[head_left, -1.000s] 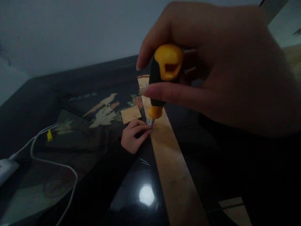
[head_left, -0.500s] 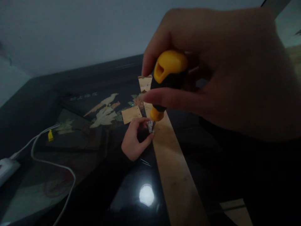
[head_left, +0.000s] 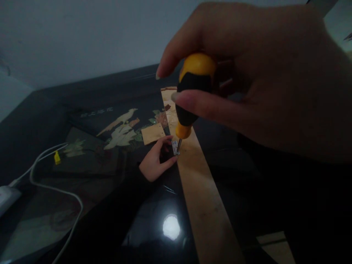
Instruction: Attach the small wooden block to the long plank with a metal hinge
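Counted up, there are two bare-handed grips, the left grip and the right grip; one yellow-and-black screwdriver; one metal hinge; one long wooden board; one small square wooden panel; one white cable; one yellow tag; one white block, cut off by the frame; one bench.

Stubby screwdriver, metal plate at board edge

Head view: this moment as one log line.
right hand: holds screwdriver; tip: at near end of metal plate; left hand: thumb and index beside plate; plate: at left edge of plank
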`<state>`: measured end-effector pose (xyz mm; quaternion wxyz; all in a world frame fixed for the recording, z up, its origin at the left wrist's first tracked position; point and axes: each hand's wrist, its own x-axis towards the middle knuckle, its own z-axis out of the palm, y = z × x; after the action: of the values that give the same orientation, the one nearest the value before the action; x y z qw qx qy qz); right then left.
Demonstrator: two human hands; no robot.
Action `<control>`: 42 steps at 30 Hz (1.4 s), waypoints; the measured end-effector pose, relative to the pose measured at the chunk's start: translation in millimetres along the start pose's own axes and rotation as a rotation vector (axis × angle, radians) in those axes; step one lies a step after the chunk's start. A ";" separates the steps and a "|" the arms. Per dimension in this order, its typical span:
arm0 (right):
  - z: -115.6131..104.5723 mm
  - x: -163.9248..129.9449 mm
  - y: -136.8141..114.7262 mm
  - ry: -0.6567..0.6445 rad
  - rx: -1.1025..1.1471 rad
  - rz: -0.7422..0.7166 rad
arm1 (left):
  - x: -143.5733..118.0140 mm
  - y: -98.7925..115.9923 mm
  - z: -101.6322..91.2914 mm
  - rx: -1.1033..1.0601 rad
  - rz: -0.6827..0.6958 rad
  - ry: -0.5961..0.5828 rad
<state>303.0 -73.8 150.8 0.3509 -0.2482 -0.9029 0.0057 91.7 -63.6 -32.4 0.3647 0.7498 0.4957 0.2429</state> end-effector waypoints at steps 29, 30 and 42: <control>-6.1 12.4 -23.7 0.100 0.106 -0.032 | 3.4 -3.0 -7.3 -0.081 0.011 -0.096; -4.1 14.2 -23.7 0.111 0.108 -0.031 | 3.6 -2.4 -7.2 -0.076 0.011 -0.093; 5.6 -3.0 -27.9 0.131 0.170 -0.007 | 1.6 -6.9 -7.5 -0.065 0.024 -0.107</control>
<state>288.9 -98.8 149.9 0.4291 -0.2143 -0.8751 0.0647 83.0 -58.1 -33.2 0.4119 0.7552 0.4585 0.2230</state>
